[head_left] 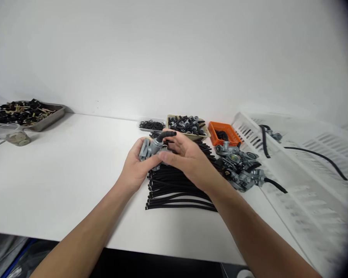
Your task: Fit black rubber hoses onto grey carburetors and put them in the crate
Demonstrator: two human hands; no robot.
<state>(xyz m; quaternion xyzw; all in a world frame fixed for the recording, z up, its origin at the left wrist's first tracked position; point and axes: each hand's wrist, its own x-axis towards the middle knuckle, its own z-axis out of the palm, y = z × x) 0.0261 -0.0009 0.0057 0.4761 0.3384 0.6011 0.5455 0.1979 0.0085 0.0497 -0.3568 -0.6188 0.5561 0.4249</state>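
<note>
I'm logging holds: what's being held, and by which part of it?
A carburetor, by its grey metal body: the left grip holds it, the right grip touches it.

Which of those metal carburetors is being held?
The carburetor between the left hand and right hand, its black rubber boot bending right; the piled ones beside the orange basket are unheld.

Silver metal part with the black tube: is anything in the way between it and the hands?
Nothing visible is: the left hand holds the silver metal part directly, and the right hand touches it. Black hoses lie below.
</note>
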